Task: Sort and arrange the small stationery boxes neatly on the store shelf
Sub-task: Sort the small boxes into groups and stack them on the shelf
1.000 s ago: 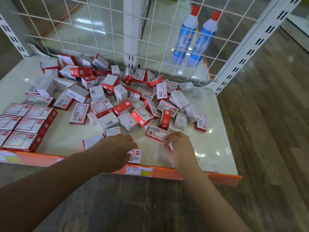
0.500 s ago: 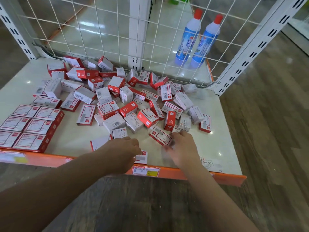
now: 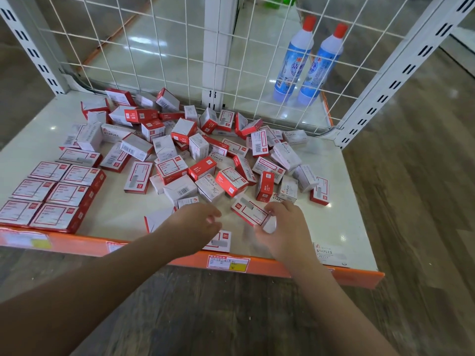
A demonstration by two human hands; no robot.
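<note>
Right hand (image 3: 281,227) pinching small staples box (image 3: 250,211) just ahead of fingers; left hand (image 3: 196,222) hovering beside, loosely curled, holding nothing. Box probably light, rigid card; gripping across short sides.

Two blue bottles (image 3: 305,61) with red caps behind white wire grid (image 3: 154,47); wood-look floor (image 3: 411,201).

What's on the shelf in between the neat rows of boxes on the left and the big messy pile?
In the head view, mostly bare white shelf separates the neat rows from the messy pile. One loose red-and-white box lies in that gap.
</note>
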